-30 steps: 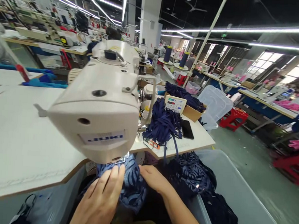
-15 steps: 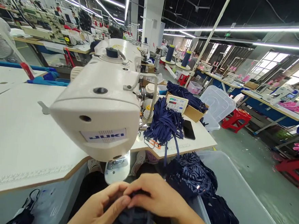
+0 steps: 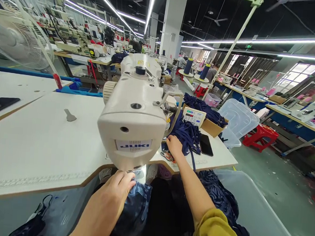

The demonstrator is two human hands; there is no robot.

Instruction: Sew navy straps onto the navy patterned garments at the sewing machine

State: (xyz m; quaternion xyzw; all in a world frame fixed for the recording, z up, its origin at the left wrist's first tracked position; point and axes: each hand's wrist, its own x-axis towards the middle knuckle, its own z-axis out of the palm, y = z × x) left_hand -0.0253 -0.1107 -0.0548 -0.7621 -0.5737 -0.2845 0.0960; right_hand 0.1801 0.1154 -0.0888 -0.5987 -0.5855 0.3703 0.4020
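My left hand is closed on the upper edge of a dark navy garment piece. It holds the cloth just below the head of a white sewing machine, in front of the lit needle area; the rest hangs toward my lap. My right hand reaches forward past the machine's right side. Its fingers curl at the left edge of a heap of navy straps. What they grip, if anything, is hidden. Orange-handled snips lie just below that hand on the table.
A black phone lies right of the straps, below a control panel and a cardboard box of more straps. A clear bin with navy pieces stands at my right. The white table extends left, with a grey metal piece.
My hands were together over the dark cloth; now they are apart. The right has moved forward to the straps, and the left has brought the cloth up to the machine. The view has turned left.
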